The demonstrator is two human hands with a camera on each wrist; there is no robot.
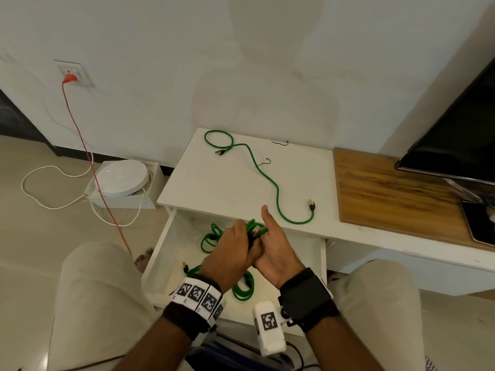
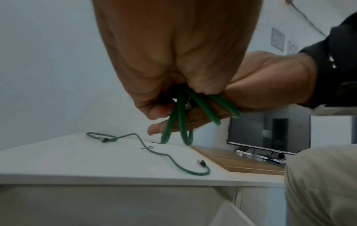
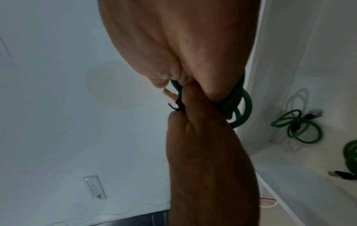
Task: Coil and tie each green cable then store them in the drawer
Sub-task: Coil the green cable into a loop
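Over the open white drawer (image 1: 160, 245), both hands hold a coiled green cable (image 1: 255, 228). My left hand (image 1: 241, 236) curls its fingers round the loops (image 2: 181, 122). My right hand (image 1: 270, 236) grips the same coil (image 3: 245, 104), thumb pointing up. A gold connector (image 3: 169, 94) and a thin black tie (image 3: 174, 107) stick out between the hands. A loose green cable (image 1: 270, 180) snakes uncoiled across the white cabinet top (image 1: 201, 188). Two black ties (image 1: 280, 142) (image 1: 263, 163) lie near it. Coiled green cables (image 1: 211, 238) (image 1: 243, 289) lie inside the drawer.
A wooden board (image 1: 388, 191) and a dark screen (image 1: 455, 129) stand to the right of the cabinet top. On the floor at left are a round white device (image 1: 120, 180) in a box, white cords and an orange cord (image 1: 88, 156). My knees flank the drawer.
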